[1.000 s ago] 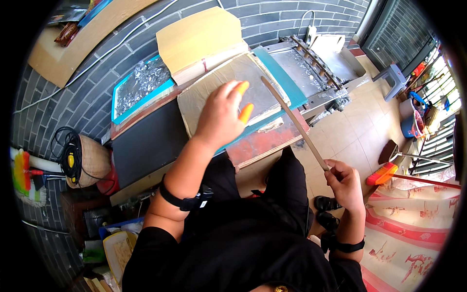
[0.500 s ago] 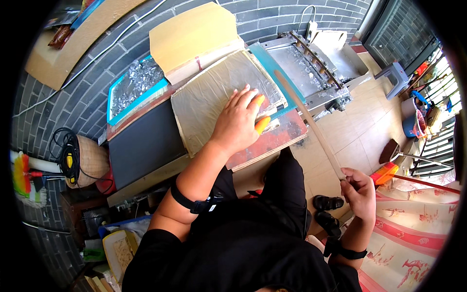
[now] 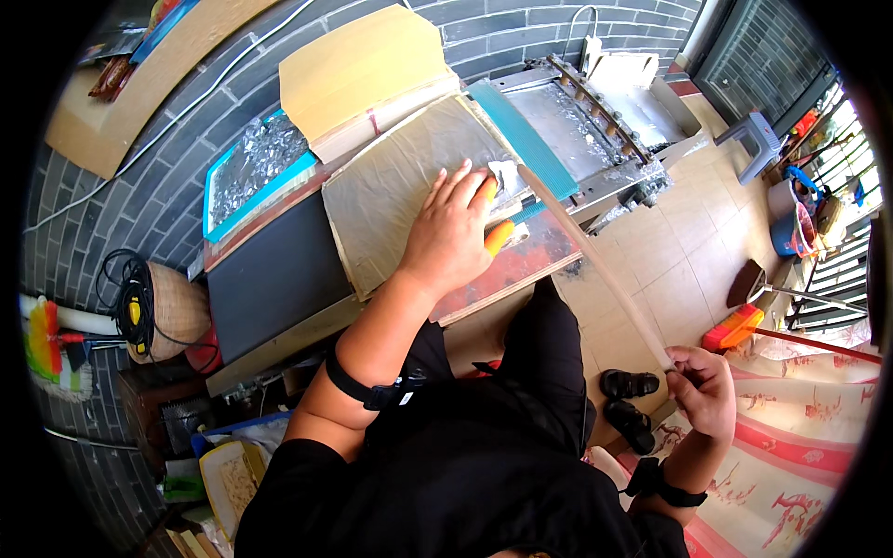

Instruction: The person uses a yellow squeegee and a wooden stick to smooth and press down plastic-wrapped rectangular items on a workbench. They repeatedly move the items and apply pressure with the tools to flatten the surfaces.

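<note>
My left hand [image 3: 453,234] presses flat on a large tan sheet [image 3: 391,191] lying on the worktable, fingers spread. An orange-handled tool [image 3: 499,236] sits under its thumb side, beside a small silvery foil piece [image 3: 506,179]. My right hand [image 3: 704,389] is low at the right, pinching the end of a long thin tan strip [image 3: 600,270] that runs up to the sheet's right edge. The strip is taut and slanted.
A metal machine with rollers [image 3: 595,126] stands right of the sheet. A teal tray of foil [image 3: 251,172] and a stack of yellow-brown board [image 3: 358,70] lie behind. A black panel [image 3: 274,279] is at left. Black sandals [image 3: 628,400] sit on the tiled floor.
My left hand slid right across the sheet toward its edge. My right hand dropped lower and further right, drawing the strip out longer.
</note>
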### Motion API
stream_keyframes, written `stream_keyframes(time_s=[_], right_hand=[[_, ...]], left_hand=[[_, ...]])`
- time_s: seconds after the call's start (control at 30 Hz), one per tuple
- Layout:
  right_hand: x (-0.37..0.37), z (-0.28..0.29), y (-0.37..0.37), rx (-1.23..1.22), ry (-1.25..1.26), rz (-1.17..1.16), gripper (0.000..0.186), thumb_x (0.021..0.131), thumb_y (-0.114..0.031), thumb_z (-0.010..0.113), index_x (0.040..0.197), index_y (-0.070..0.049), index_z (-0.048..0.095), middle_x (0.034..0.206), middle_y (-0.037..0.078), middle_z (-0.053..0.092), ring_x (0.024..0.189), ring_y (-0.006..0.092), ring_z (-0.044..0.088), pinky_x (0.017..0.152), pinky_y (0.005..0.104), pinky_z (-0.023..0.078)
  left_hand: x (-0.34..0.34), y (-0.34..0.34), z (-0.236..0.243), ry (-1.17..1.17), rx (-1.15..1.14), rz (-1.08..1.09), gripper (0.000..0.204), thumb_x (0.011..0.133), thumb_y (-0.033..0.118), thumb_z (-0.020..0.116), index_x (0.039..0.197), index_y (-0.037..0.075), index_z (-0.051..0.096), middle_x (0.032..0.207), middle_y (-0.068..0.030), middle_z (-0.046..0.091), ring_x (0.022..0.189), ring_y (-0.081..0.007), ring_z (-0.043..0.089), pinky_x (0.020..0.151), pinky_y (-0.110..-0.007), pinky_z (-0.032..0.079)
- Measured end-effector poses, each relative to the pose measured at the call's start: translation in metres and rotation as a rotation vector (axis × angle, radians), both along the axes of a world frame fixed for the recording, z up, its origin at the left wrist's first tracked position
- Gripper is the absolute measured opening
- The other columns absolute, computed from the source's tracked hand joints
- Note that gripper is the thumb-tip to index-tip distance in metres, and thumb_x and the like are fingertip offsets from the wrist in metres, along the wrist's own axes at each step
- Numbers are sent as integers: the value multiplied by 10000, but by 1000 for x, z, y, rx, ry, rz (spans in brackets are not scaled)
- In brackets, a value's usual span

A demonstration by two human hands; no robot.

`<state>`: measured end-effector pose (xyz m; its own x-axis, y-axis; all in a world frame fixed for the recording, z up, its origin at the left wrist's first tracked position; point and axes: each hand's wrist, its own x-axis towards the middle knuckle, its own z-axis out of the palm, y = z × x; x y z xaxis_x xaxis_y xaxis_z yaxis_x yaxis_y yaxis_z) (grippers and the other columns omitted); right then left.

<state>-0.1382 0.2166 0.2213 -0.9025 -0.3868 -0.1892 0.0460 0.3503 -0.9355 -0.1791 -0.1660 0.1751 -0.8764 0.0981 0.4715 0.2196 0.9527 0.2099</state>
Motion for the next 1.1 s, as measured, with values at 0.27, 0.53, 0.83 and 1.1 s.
stream_keyframes(time_s=[0.27, 0.53, 0.83, 1.1], right_hand=[[0, 0, -4, 42, 69, 69, 273, 723, 104, 620, 990, 52, 634, 622, 22, 427, 559, 87, 389, 513, 246, 325], [0, 6, -7, 79, 79, 68, 263, 729, 91, 630, 989, 56, 628, 627, 39, 438, 564, 101, 404, 523, 252, 352], [-7, 11, -15, 131, 106, 154, 245, 788, 85, 612, 1033, 69, 614, 619, 18, 481, 532, 72, 435, 496, 235, 363], [-9, 21, -22, 121, 12, 136, 247, 814, 80, 603, 1059, 69, 630, 676, 36, 588, 613, 64, 528, 560, 237, 446]], left_hand=[[2, 2, 3, -15, -31, -3, 514, 876, 299, 635, 1248, -45, 550, 1305, -188, 538, 1297, -365, 433, 1116, -479, 293], [2, 2, 4, 11, 6, -9, 447, 870, 255, 649, 1211, -22, 569, 1276, -197, 559, 1268, -376, 462, 1098, -483, 316], [-25, 1, 9, 98, 208, 23, 420, 862, 186, 655, 1212, -27, 566, 1075, -217, 656, 1057, -374, 606, 978, -449, 441], [-38, 13, 26, -23, 203, 245, 586, 793, 263, 735, 1268, -15, 534, 923, -150, 670, 897, -316, 637, 802, -404, 501]])
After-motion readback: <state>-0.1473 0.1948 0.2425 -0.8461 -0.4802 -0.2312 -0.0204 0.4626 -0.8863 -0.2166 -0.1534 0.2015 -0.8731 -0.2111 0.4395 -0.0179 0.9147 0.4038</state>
